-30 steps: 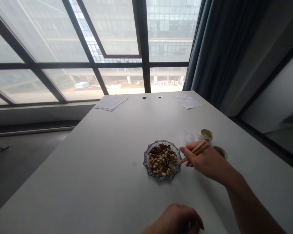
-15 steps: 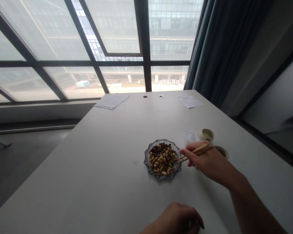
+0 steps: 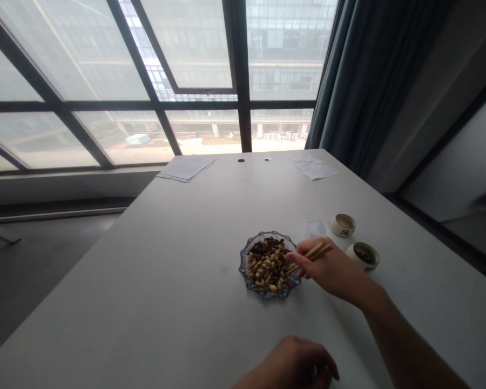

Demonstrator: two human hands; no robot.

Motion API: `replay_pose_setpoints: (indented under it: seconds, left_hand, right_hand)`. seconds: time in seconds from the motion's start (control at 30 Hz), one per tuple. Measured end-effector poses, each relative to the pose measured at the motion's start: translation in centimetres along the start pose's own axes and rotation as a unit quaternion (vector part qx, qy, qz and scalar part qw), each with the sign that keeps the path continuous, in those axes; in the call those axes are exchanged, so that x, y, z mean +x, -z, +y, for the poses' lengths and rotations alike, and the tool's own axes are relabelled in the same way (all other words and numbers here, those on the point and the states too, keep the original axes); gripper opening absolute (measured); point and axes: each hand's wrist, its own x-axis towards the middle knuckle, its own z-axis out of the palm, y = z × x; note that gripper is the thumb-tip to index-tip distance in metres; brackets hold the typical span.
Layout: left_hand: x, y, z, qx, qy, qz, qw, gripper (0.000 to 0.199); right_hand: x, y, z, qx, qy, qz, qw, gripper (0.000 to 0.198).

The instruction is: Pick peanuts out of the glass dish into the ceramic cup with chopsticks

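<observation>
My right hand is closed around a pair of wooden chopsticks, which slant down to the left. Their tips reach into the right side of a clear glass dish with a scalloped rim. Pale nuts that look like peanuts fill most of the dish, and dark reddish-brown strips lie at its back. Whether the tips pinch a piece is too small to tell. Near the bottom edge, my left hand rests on the table, its fingers curled in and nothing visible in them.
Two small cream cups stand right of the dish: a far cup and a near cup with dark contents. A clear plastic container sits behind my right hand. Papers and more sheets lie along the white table's far end.
My right hand has shifted left with the chopsticks, closer over the dish, uncovering more of the near cup. My left hand and the dish stay in place.
</observation>
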Motion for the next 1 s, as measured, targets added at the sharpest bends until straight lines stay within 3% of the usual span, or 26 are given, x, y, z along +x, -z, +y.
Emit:
replay_pose_setpoints:
  seconds: [1.0]
  left_hand:
    - [-0.11,0.41,0.63,-0.035,-0.021,0.023,0.999,0.041]
  right_hand:
    - [-0.39,0.65,-0.09,-0.069,0.0,0.034,0.997,0.035]
